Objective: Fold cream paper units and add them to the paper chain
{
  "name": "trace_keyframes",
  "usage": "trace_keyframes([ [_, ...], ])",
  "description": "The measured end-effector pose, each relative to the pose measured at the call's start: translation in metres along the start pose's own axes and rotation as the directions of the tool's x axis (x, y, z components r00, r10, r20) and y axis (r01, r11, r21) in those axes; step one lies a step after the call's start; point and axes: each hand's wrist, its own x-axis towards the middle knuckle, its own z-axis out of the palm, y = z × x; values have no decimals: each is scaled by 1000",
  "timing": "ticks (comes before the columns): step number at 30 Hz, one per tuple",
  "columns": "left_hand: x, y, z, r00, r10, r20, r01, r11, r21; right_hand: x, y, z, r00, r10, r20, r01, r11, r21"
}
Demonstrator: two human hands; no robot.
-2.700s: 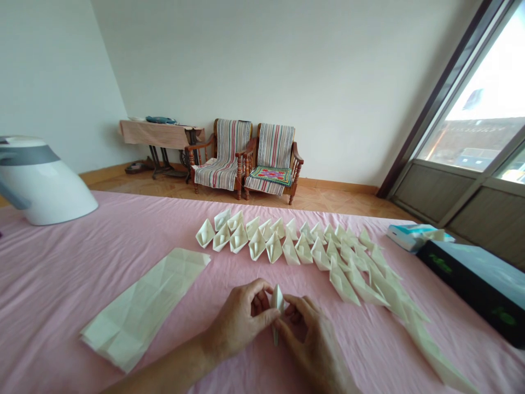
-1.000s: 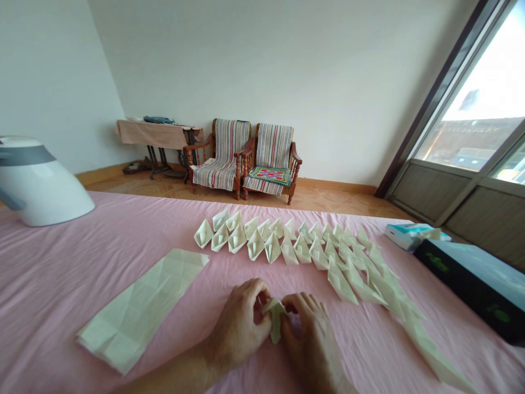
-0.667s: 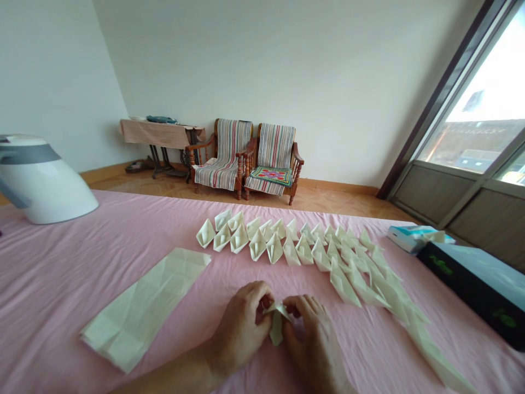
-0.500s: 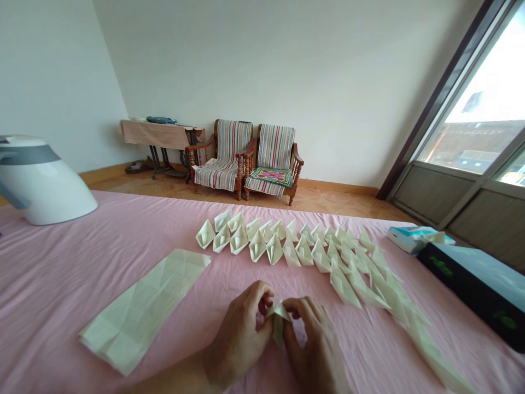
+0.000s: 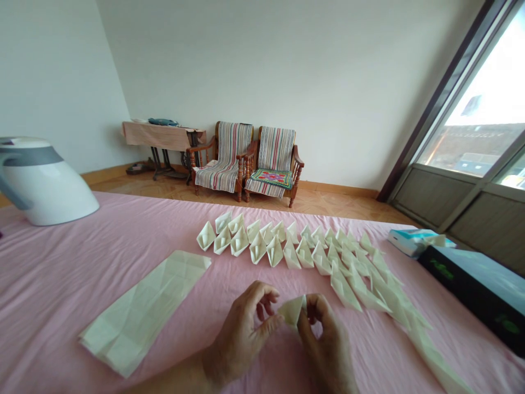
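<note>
A small piece of folded pale paper (image 5: 292, 311) stands just above the pink cloth, pinched at its right side by the thumb and fingers of my right hand (image 5: 326, 336). My left hand (image 5: 246, 328) is at the paper's left corner, thumb and curled fingers apart; the thumb tip seems to touch that corner. Beyond my hands are rows of folded paper boats (image 5: 258, 247), trailing off to the right in a long overlapping line. To the left lies a flat stack of creased paper sheets (image 5: 145, 312).
A white and grey jug (image 5: 57, 186) stands at the left of the pink-covered table (image 5: 135, 230). On the right are a black box (image 5: 471, 290) and a blue-white packet (image 5: 410, 241). Two wooden armchairs (image 5: 268, 158) and a cloth-covered sewing table (image 5: 159, 135) are by the wall.
My left fingers have come away from the folded paper, which both hands held before. The paper has turned and shifted slightly right and up with my right hand.
</note>
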Motion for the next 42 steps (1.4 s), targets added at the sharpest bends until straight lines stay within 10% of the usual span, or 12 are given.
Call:
trace_keyframes([
  [13,9,-8,-3,958,-219,184,277,873,-401,-6,7,7,978,141,153,-185,926,330],
  [23,13,-1,-7,939,-256,230,333,848,-413,-13,-5,13,945,189,268,-293,853,432],
  [30,4,3,-1,991,-135,1,134,975,-176,-8,1,9,965,215,150,-252,920,299],
  [42,-2,4,4,998,-70,10,70,995,-72,-11,-8,12,984,77,160,-112,967,227],
])
